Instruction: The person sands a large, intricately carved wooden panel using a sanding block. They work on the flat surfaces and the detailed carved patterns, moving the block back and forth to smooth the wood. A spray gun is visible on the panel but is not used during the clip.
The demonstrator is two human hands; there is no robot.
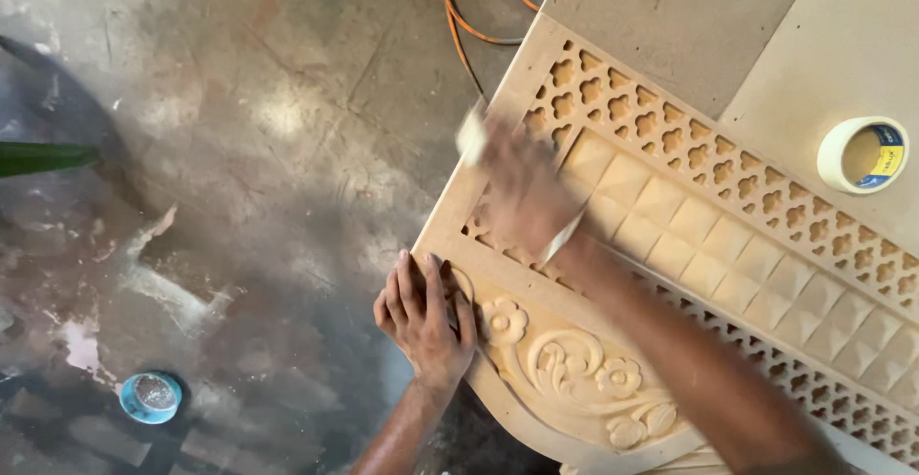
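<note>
At the far left a green leaf (43, 157) pokes in over the stained concrete floor (239, 149), and lower down a small blue tub (150, 397) with a pale inside sits on its own, well apart from the work.

Moving right, the left hand (426, 317) lies flat and open, fingers spread, pressed on the near corner of a carved wooden panel (670, 236). It grips nothing; it seems to be steadying the board. Just beside it the panel shows raised flowers and scrolls.

Above and to the right, the right hand (522, 188) is blurred with motion over the pierced lattice at the panel's end. It looks closed around a pale piece of sandpaper (471, 137), with an edge showing at the fingertips and another near the wrist, though the blur hides the exact grip.

The panel runs off to the right, with a band of raised squares between two lattice strips. Behind its top end an orange cable (459, 25) curls across the floor. At the far right a roll of tape (863, 155) rests on a plain board (842, 44).

The step in hand appears to be rubbing down the lattice edge. The next stroke would call for the left hand to press firmly and the right to work lightly over the thin cut-outs, which could chip.
</note>
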